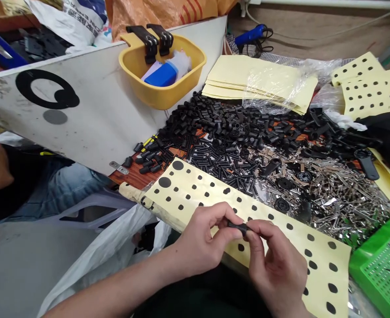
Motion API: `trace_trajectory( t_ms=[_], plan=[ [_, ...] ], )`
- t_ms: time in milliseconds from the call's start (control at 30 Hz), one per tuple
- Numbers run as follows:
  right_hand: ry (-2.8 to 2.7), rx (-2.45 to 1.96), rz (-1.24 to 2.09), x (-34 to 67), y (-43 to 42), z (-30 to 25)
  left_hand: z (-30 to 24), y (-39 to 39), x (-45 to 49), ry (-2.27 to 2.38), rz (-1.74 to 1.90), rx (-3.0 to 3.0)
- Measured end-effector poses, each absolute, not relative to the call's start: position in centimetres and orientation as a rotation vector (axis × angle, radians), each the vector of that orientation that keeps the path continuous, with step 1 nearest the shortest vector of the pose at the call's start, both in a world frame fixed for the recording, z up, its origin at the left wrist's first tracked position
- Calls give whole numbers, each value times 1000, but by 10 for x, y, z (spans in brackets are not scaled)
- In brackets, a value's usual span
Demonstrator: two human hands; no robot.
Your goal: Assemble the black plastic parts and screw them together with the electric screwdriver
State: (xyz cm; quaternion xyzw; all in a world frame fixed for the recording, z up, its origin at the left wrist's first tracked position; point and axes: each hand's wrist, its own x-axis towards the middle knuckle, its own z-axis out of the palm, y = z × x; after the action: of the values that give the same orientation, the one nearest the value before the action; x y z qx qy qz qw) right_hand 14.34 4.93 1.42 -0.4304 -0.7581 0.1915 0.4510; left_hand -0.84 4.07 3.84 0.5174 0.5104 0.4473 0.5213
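Observation:
My left hand pinches one end of a small black plastic part between thumb and forefinger. At the part's other end, the thumb and forefinger of my right hand are closed on it. Its exact kind is partly hidden by my fingertips. Both hands are held over a yellow sheet with black dots along the table's near edge. Beyond the sheet lie black ribbed pieces, a heap of short black tubular parts and a pile of thin metal strips.
A yellow bin is clamped to a white partition at the left. Yellow paper sheets and clear plastic lie at the back. A green basket stands at the right. Another person's jeans show beyond the partition.

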Motion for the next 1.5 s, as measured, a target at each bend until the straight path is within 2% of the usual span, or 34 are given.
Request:
trace_trajectory(
  t_ms=[67, 133, 433, 567, 667, 833, 967, 1500],
  plan=[
    [-1934, -994, 268, 143, 50, 16, 41, 42, -9, 1190, 1055, 1151],
    [-1947, -980, 242, 143, 50, 16, 43, 42, -10, 1163, 1052, 1097],
    [-1623, -1169, 1018, 147, 45, 16, 38, 38, -7, 1266, 1127, 1384],
    [-1450, -1177, 1258, 144, 47, 23, 36, 37, -7, 1287, 1132, 1543],
    [-1505, -1160, 1177, 144, 48, 21, 36, 37, -8, 1268, 1124, 1500],
    [-1795, -1029, 651, 150, 45, 11, 42, 40, -10, 1163, 1071, 1159],
    [-1930, -879, 461, 153, 46, 9, 44, 42, -12, 1094, 974, 914],
    [-1521, -1071, 1211, 147, 53, 13, 27, 46, -5, 1024, 1062, 718]
  ],
)
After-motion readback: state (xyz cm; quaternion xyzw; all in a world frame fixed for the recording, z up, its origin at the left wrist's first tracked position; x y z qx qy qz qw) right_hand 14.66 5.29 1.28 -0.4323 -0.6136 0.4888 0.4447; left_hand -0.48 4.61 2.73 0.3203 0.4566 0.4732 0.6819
